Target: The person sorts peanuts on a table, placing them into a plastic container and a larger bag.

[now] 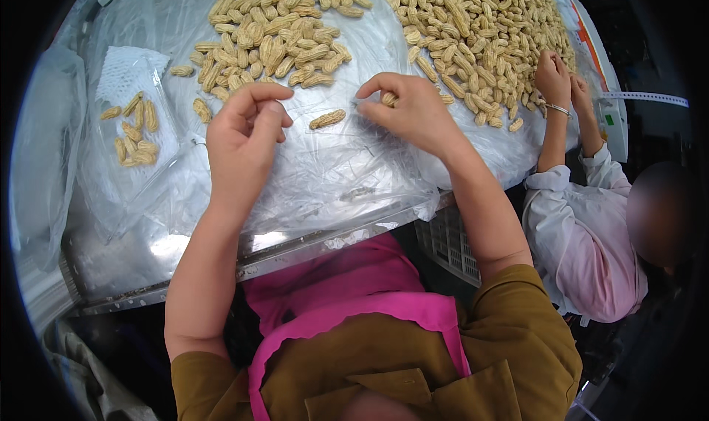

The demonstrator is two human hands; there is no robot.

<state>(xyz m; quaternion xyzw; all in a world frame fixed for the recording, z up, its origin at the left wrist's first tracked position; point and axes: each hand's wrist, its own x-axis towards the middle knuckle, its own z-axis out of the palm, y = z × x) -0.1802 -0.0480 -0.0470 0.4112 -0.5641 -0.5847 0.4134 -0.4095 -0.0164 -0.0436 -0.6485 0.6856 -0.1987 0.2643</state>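
Note:
My left hand (243,135) is held over the plastic sheet (310,172) with its fingers loosely curled; nothing shows between thumb and forefinger. My right hand (410,108) has a peanut in its shell (389,98) tucked in its curled fingers, while its thumb and forefinger are apart. Between the two hands a single unshelled peanut (327,119) lies on the sheet, touched by neither. Just beyond my left hand is a loose heap of peanuts (271,44). A much larger pile of peanuts (482,39) spreads beyond my right hand.
To the left, several peanuts (133,144) lie on and by a white foam net (130,72) under plastic. A metal table edge (332,246) runs before me. Below it stands a white plastic crate (448,244). On the right, a co-worker's hands (556,80) are at the large pile.

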